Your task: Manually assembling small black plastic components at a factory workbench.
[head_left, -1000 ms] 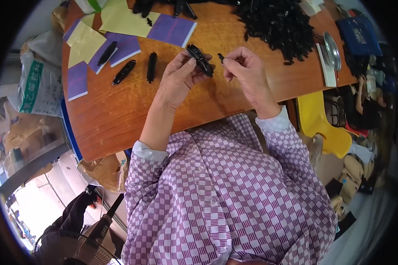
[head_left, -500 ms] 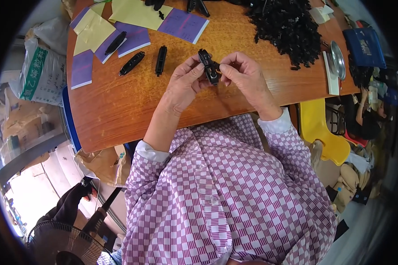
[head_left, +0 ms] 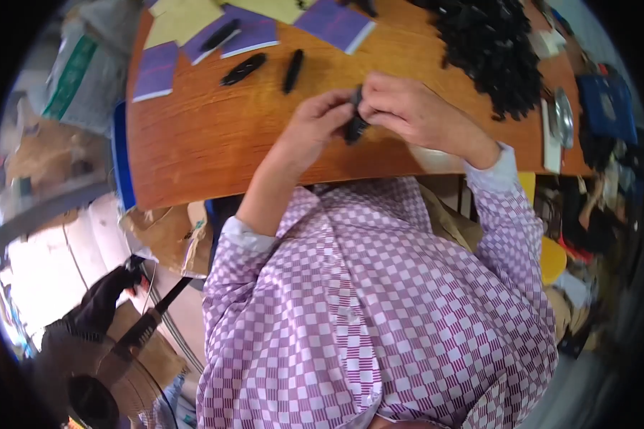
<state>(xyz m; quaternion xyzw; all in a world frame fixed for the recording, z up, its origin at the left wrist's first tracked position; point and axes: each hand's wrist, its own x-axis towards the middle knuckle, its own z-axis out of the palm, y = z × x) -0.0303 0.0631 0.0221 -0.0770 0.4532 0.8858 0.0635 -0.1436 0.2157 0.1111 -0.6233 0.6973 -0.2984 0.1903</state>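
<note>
Both my hands meet over the wooden table (head_left: 215, 150) on one small black plastic part (head_left: 353, 123). My left hand (head_left: 315, 127) grips its left side with fingers curled. My right hand (head_left: 408, 109) pinches it from the right and covers its top end. Three similar long black parts lie to the left: one (head_left: 293, 70) nearest, one (head_left: 242, 69) beside it, one (head_left: 220, 34) on purple paper. A big heap of black parts (head_left: 490, 50) sits at the far right of the table.
Purple cards (head_left: 156, 70) and yellow sheets (head_left: 186, 18) lie along the table's far edge. A metal lid (head_left: 564, 116) and a dark blue pouch (head_left: 607, 107) sit at the right end. A fan (head_left: 86, 372) and cardboard (head_left: 164, 229) are on the floor at left.
My right hand has closed onto the black part that my left hand held, and both hands have drawn together. The view has shifted so the table sits higher in the picture.
</note>
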